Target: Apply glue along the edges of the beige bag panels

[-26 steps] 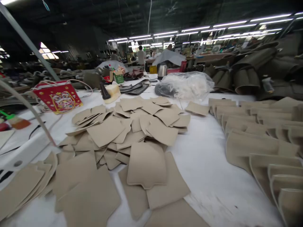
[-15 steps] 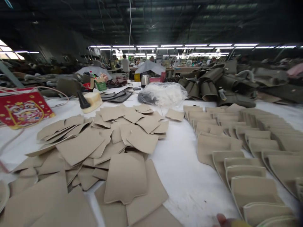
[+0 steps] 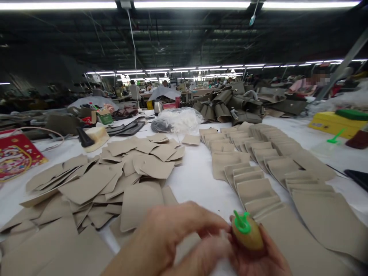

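My right hand [image 3: 271, 258], at the lower right of centre, is wrapped round a small yellowish-brown squeeze bottle [image 3: 248, 235] with a bright green nozzle cap. The bottle's top tilts up towards the left. From the left comes my left hand [image 3: 175, 234], its thumb and fingertips pinched close together beside the bottle. That thumb is smeared by motion, and what the fingertips hold, if anything, cannot be made out. Beyond my left hand lies a loose heap of beige flat pieces [image 3: 89, 184]. Overlapping rows of similar beige pieces [image 3: 253, 188] spread beyond my right hand.
A clear plastic bag [image 3: 178, 119] and dark grey pieces [image 3: 224, 103] lie at the back. To the left stand a red printed bag [image 3: 20, 157] and a brush-like tool [image 3: 93, 138]. A yellow box [image 3: 335, 124] and a dark flat device [image 3: 358, 178] are at right.
The view has turned right and tilted up. Both hands and the green-capped bottle have come into view, where only a fingertip and a yellowish edge showed at the bottom before.
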`<action>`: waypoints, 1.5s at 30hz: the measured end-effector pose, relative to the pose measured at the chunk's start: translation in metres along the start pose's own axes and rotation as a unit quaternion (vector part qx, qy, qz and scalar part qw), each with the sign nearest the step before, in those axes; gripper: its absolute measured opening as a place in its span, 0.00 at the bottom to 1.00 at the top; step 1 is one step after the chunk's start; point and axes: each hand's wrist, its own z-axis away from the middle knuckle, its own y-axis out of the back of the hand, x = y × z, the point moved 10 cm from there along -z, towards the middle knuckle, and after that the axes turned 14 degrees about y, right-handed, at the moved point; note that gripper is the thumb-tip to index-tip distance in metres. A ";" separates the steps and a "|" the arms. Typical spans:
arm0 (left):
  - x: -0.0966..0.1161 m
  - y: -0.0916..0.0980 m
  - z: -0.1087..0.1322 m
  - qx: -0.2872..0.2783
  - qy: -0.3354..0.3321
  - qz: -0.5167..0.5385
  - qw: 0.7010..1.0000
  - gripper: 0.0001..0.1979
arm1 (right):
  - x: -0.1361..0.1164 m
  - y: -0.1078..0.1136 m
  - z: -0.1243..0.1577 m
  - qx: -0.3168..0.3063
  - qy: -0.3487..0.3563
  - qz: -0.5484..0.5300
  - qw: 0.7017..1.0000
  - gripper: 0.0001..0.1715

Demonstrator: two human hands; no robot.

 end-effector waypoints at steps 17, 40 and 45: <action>-0.093 -0.110 0.002 0.034 0.200 -0.288 0.936 0.21 | -0.049 -0.016 0.045 -0.036 0.182 0.129 0.974 0.18; -0.089 -0.105 -0.016 0.039 0.118 -0.346 0.930 0.25 | -0.102 -0.067 0.071 -0.082 0.381 0.657 0.646 0.33; -0.090 -0.107 -0.009 0.038 0.130 -0.323 0.937 0.25 | -0.105 -0.059 0.064 -0.085 0.371 0.653 0.655 0.32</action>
